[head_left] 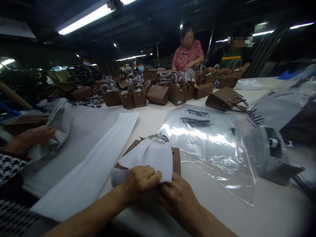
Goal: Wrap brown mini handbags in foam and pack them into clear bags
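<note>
A brown handbag [176,159] lay at the lower center of the frame, tilted slightly on a pale surface [209,204], with a white sheet [153,154] draped across its front. The sheet was smooth and matte, creased lightly toward its upper part, its right edge curving down to a corner near the hands. Plain brown panels showed on either side of this covering: a narrow upright strip at right and a slanting portion at upper left. Above the sheet, the handles [160,136] appeared glossy, as though filmed in clear plastic, with a small pale tab standing before them. A pale, rounded shape [118,177] protruded at the lower left of the sheet; its nature could not be told. The grip of the left hand [141,179] was closed on the sheet's lower edge, knuckles uppermost. The right hand [179,197] was bent at the lower right corner, its fingertips partly hidden, so that the state of its grip could not be determined. A clear plastic bag [204,141] with black lettering lay flat to the right, and a folded white length of material [91,164] ran diagonally to the left. Similar brown bags [158,94] stood along the upper middle.
</note>
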Motion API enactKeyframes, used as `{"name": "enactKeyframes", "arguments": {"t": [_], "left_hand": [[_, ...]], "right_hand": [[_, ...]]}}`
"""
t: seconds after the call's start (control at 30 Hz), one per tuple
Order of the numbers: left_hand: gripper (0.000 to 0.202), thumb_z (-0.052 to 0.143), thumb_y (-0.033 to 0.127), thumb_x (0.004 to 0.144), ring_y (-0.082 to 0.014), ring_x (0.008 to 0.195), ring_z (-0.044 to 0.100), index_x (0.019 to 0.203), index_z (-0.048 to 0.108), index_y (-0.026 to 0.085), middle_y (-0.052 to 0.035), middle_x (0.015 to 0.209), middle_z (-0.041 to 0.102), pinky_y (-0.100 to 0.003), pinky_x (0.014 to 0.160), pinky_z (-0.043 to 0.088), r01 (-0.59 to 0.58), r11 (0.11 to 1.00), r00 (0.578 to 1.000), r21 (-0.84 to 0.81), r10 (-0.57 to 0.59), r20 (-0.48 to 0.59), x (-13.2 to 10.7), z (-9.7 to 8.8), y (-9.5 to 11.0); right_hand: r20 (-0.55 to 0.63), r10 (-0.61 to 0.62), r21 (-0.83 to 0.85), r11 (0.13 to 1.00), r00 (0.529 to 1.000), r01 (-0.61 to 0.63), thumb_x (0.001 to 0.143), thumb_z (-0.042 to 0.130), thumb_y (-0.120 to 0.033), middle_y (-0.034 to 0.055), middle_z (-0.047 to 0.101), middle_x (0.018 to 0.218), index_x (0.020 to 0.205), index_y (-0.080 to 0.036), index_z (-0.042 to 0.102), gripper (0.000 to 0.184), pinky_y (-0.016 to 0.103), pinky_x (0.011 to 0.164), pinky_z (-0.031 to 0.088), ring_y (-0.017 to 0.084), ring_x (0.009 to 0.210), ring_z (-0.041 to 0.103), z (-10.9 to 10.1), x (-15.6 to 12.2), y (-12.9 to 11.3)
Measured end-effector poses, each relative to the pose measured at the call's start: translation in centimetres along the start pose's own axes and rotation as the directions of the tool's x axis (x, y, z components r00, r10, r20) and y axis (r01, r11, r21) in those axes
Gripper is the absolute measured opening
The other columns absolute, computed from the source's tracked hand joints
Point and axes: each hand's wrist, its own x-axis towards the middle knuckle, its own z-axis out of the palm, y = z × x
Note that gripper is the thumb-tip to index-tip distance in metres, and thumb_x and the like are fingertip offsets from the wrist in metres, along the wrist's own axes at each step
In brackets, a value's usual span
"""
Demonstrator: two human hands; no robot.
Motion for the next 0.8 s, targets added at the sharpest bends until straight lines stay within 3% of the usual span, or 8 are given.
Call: {"name": "enactKeyframes", "arguments": {"t": [0.07, 0.13, 0.23, 0.33, 0.4, 0.47, 0.67, 0.8], "left_hand": [[0.016, 0.042, 0.023, 0.085, -0.0122, 0.049, 0.044, 0.092, 0.055, 0.015, 0.0009, 0.058, 0.048, -0.024, 0.044, 0.036, 0.062, 0.998, 0.995, -0.013, -0.063, -0.074, -0.8, 0.9, 0.1], [0.019, 0.047, 0.024, 0.084, -0.012, 0.055, 0.049, 0.099, 0.055, 0.015, -0.0015, 0.066, 0.054, -0.023, 0.048, 0.041, 0.069, 0.996, 0.992, -0.049, -0.074, -0.105, -1.1, 1.2, -0.2], [0.023, 0.05, 0.019, 0.083, -0.0125, 0.067, 0.056, 0.105, 0.054, 0.014, -0.0061, 0.084, 0.061, -0.023, 0.055, 0.045, 0.024, 0.993, 0.988, -0.117, -0.041, -0.147, -1.4, 1.1, -0.6], [0.024, 0.051, 0.015, 0.082, -0.012, 0.062, 0.054, 0.105, 0.056, 0.01, -0.0065, 0.083, 0.063, -0.025, 0.052, 0.042, -0.037, 0.989, 0.979, -0.143, 0.008, -0.203, -1.8, 0.9, -0.8], [0.024, 0.05, 0.013, 0.082, -0.0114, 0.059, 0.052, 0.104, 0.057, 0.009, -0.0061, 0.081, 0.063, -0.025, 0.049, 0.039, -0.08, 0.985, 0.977, -0.153, 0.047, -0.206, -2.0, 0.8, -1.0], [0.023, 0.049, 0.011, 0.081, -0.0107, 0.058, 0.05, 0.103, 0.057, 0.008, -0.0053, 0.081, 0.064, -0.026, 0.047, 0.038, -0.143, 0.977, 0.978, -0.161, 0.114, -0.177, -2.1, 0.6, -1.1], [0.023, 0.051, 0.012, 0.081, -0.0096, 0.058, 0.05, 0.102, 0.058, 0.009, -0.0029, 0.079, 0.062, -0.026, 0.047, 0.038, -0.27, 0.948, 0.963, -0.167, 0.267, -0.043, -1.9, 0.1, -1.4], [0.024, 0.052, 0.018, 0.082, -0.01, 0.06, 0.051, 0.104, 0.057, 0.011, -0.0022, 0.081, 0.062, -0.027, 0.048, 0.038, -0.274, 0.947, 0.958, -0.169, 0.284, 0.042, -2.0, 0.1, -1.1]], "right_hand": [[0.034, 0.097, 0.06, 0.993, 0.995, -0.099, 0.067, 0.072, -0.035, 0.0073, 0.061, 0.098, 0.091, -0.017, 0.059, 0.032, 0.04, 0.088, 0.044, 0.025, 0.099, 0.051, -0.4, -0.3, 0.5], [-0.014, 0.231, 0.157, 0.961, 0.973, -0.226, 0.069, 0.07, -0.039, 0.0108, 0.049, 0.123, 0.107, -0.017, 0.054, 0.046, 0.046, 0.099, 0.034, 0.028, 0.118, 0.038, -0.4, -0.9, 0.5], [-0.089, 0.503, 0.349, 0.824, 0.86, -0.446, 0.078, 0.059, -0.034, 0.007, 0.034, 0.137, 0.085, -0.019, 0.057, 0.017, 0.045, 0.103, 0.029, 0.026, 0.129, 0.025, 0.4, -1.5, -0.4], [-0.136, 0.675, 0.456, 0.693, 0.725, -0.559, 0.079, 0.054, -0.029, 0.0026, 0.03, 0.14, 0.069, -0.02, 0.052, 0.014, 0.044, 0.104, 0.024, 0.025, 0.13, 0.024, 1.4, -1.5, -1.2], [-0.173, 0.727, 0.47, 0.654, 0.664, -0.593, 0.076, 0.056, -0.027, 0.002, 0.031, 0.139, 0.066, -0.02, 0.052, 0.013, 0.042, 0.103, 0.025, 0.024, 0.128, 0.027, 2.0, -1.4, -1.4], [-0.214, 0.744, 0.464, 0.648, 0.633, -0.604, 0.073, 0.057, -0.025, 0.0023, 0.035, 0.137, 0.063, -0.02, 0.051, 0.013, 0.038, 0.102, 0.027, 0.022, 0.126, 0.031, 2.3, -1.4, -1.5], [-0.279, 0.723, 0.455, 0.679, 0.632, -0.576, 0.071, 0.057, -0.021, 0.0029, 0.042, 0.132, 0.063, -0.02, 0.05, 0.011, 0.031, 0.102, 0.026, 0.019, 0.124, 0.034, 2.5, -1.4, -1.1], [-0.258, 0.778, 0.506, 0.613, 0.572, -0.607, 0.07, 0.057, -0.023, 0.0052, 0.043, 0.13, 0.077, -0.02, 0.052, 0.009, 0.036, 0.104, 0.025, 0.021, 0.123, 0.035, 2.6, -1.1, -0.8]]}}
